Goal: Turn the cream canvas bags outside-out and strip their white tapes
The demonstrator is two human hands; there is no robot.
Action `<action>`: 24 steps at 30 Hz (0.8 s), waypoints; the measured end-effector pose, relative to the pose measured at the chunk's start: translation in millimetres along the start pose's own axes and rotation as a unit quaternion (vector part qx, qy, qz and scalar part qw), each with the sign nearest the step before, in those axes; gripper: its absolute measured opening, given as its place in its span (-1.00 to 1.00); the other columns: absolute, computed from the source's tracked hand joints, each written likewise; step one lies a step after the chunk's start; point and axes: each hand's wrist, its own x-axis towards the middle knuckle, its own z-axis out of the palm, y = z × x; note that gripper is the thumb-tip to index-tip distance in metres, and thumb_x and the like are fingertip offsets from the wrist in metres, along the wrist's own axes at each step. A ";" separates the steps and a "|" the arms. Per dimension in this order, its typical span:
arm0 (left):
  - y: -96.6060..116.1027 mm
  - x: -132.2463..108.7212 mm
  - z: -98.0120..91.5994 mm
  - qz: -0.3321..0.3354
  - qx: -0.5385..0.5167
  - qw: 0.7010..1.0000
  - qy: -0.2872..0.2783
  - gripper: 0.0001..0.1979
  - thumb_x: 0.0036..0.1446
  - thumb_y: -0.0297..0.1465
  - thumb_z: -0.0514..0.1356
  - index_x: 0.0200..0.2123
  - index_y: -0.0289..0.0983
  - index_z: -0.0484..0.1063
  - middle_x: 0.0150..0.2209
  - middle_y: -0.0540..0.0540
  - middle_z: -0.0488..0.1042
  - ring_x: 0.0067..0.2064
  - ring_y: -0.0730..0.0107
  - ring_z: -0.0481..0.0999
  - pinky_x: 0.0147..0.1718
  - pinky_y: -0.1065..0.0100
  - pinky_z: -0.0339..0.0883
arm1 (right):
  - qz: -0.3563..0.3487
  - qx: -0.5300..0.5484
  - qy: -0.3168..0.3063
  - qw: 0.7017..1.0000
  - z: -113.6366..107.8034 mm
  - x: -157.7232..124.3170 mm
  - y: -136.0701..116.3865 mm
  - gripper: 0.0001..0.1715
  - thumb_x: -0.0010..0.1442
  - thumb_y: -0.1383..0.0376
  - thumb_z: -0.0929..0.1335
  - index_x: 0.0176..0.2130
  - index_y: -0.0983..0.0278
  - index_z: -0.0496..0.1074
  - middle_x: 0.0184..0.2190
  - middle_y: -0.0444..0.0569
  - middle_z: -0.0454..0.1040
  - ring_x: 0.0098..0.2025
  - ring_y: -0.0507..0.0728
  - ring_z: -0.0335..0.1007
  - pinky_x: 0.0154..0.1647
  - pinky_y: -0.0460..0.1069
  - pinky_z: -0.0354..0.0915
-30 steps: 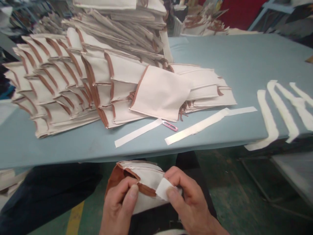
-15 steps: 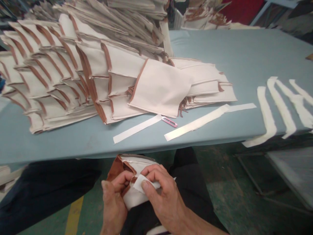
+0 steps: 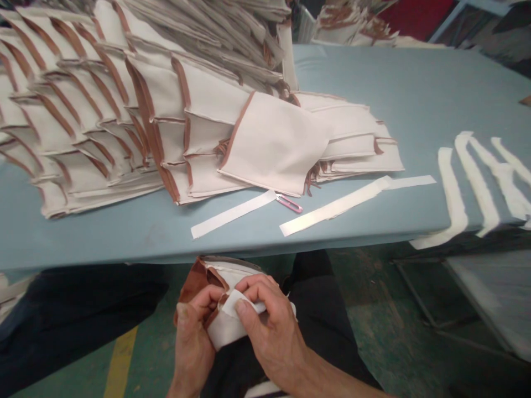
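A cream fabric piece with brown trim (image 3: 226, 331) lies over my lap, below the table's front edge. My left hand (image 3: 194, 331) pinches its brown-edged opening, fingers closed on the fabric. In my right hand (image 3: 269, 326) a white strip (image 3: 233, 304) is pinched between thumb and fingers, its end resting against the brown edge near my left fingertips. The rest of that strip is hidden under my right fingers. On the table ahead lie another white strip (image 3: 232, 214) and a small pink-handled thread snipper (image 3: 289, 204), which touch at one end.
Stacks of cream pieces with brown edging (image 3: 87, 127) fill the table's left and middle. One loose cream panel (image 3: 276, 143) rests on top. Pale strips (image 3: 336, 207) lie at the front, and more strips (image 3: 452, 193) hang over the right edge. A metal frame (image 3: 435, 326) stands below right.
The view has shifted slightly. Both hands keep their grip on the fabric and the strip, with hardly any movement between them.
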 end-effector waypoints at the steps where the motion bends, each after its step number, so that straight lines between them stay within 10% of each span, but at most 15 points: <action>1: -3.0 2.4 -3.3 0.003 0.008 1.000 -0.007 -0.09 -0.15 0.54 0.18 -0.52 -0.27 0.55 -0.62 -0.06 0.45 -0.58 0.35 0.35 -0.61 0.38 0.29 | 0.003 -0.001 0.002 1.000 1.3 -0.3 0.2 -0.76 0.43 0.30 0.33 -0.34 0.19 0.37 -0.18 -0.01 0.60 -0.08 0.18 0.52 0.04 0.10 0.33; 19: -15.3 13.4 -16.7 0.106 0.142 0.984 -0.018 -0.44 0.11 0.15 0.37 -0.55 -0.24 0.51 -0.61 0.01 0.43 -0.54 0.34 0.38 -0.51 0.39 0.32 | -0.003 -0.014 0.014 1.000 4.1 1.0 2.3 -0.78 0.40 0.30 0.34 -0.35 0.18 0.37 -0.21 -0.04 0.62 -0.11 0.16 0.53 -0.01 0.09 0.33; 24: -16.6 13.8 -15.2 0.104 0.135 0.985 -0.005 -0.35 0.25 0.23 0.16 -0.52 -0.23 0.50 -0.60 -0.02 0.42 -0.55 0.33 0.35 -0.57 0.39 0.23 | -0.003 -0.012 0.006 1.000 3.7 1.4 1.3 -0.76 0.41 0.30 0.33 -0.35 0.18 0.36 -0.23 -0.05 0.62 -0.12 0.16 0.53 -0.01 0.09 0.33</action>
